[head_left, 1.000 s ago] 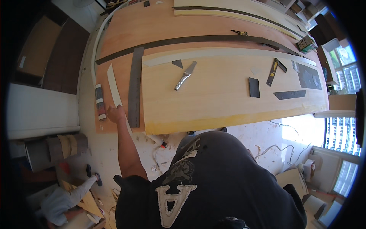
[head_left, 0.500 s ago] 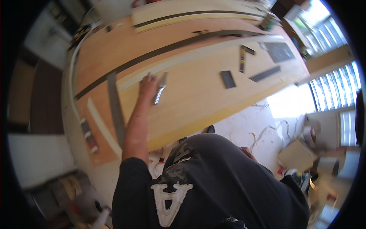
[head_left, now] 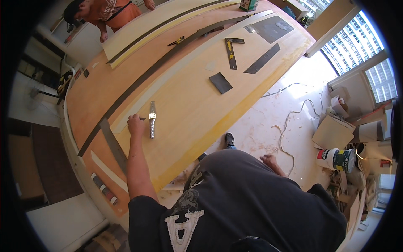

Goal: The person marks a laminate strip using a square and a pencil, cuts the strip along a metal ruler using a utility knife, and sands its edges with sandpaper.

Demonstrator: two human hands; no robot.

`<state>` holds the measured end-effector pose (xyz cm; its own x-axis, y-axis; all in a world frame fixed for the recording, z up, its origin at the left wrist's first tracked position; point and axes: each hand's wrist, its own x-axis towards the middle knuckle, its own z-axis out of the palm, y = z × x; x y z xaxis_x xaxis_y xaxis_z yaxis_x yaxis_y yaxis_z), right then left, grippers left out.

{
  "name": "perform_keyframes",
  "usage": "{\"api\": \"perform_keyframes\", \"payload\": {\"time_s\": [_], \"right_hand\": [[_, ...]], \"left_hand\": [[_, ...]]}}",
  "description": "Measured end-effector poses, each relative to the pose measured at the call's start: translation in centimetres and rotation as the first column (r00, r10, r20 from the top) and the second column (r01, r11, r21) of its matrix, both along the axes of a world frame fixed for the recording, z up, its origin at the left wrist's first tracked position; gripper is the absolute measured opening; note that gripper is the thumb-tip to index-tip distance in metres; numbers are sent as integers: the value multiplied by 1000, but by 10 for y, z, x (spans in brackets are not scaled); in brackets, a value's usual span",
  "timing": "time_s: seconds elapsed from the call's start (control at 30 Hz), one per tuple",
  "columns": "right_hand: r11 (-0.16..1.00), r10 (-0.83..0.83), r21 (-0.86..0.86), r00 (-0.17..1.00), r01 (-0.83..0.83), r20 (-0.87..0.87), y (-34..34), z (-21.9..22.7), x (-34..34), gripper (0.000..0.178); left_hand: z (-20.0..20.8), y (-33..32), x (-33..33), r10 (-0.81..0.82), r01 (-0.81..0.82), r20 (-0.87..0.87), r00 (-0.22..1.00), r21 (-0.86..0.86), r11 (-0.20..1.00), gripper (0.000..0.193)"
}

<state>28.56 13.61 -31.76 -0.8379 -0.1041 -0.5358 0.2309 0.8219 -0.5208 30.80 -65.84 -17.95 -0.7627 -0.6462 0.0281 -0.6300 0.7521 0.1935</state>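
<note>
My left hand is closed at the left end of a pale wooden panel. A small dark piece, too little to name, sticks out of its fingertips. Just to its right lies a silvery metal hand tool with a ridged handle and a tapered end, apart from the fingers. Beside the wrist a dark grey strip runs along the panel's left end. Low at my right side hangs my right hand, fingers curled in, with nothing visible in them.
Farther along the panel lie a try square, a dark rectangle and a dark strip. A long dark strip crosses the table. Another person stands at the far left. A cable and a bucket are on the right.
The view has shifted and turned, bringing the other person and more of my right hand into sight. My left hand stays at the panel's left end, beside the metal tool.
</note>
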Motion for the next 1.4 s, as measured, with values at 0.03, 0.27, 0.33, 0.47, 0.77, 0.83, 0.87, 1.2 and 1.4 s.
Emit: {"api": "perform_keyframes", "payload": {"time_s": [0.03,0.27,0.33,0.47,0.77,0.83,0.87,1.2,1.4], "right_hand": [[1000,18,20,999,-17,-44,-28,25,-23,50],[917,73,-304,859,-257,-507,-240,209,-189,46],[858,149,-324,798,-398,-584,-307,225,-226,45],[819,315,-147,649,-554,-692,-384,227,-304,46],[649,739,382,426,-658,-521,-478,158,-390,56],[646,744,382,433,-661,-509,-484,152,-391,54],[643,745,345,453,-684,-490,-490,155,-390,54],[743,669,383,584,-549,-460,-479,165,-397,48],[814,579,256,692,-522,-432,-471,173,-398,53]], "left_hand": [[-5,-6,14,23,-23,17,1000,-13,1000,29],[-23,-20,53,334,-334,55,941,305,892,38],[-26,-28,99,329,-319,-41,944,155,935,35],[-1,38,73,388,-392,60,920,199,898,37],[24,53,54,135,-134,47,990,-21,991,57],[20,48,59,72,-74,76,994,18,997,53],[16,47,66,81,-83,84,993,23,996,53],[20,40,60,208,-203,-65,976,85,976,26],[11,23,69,417,-414,13,909,155,897,27]]}}
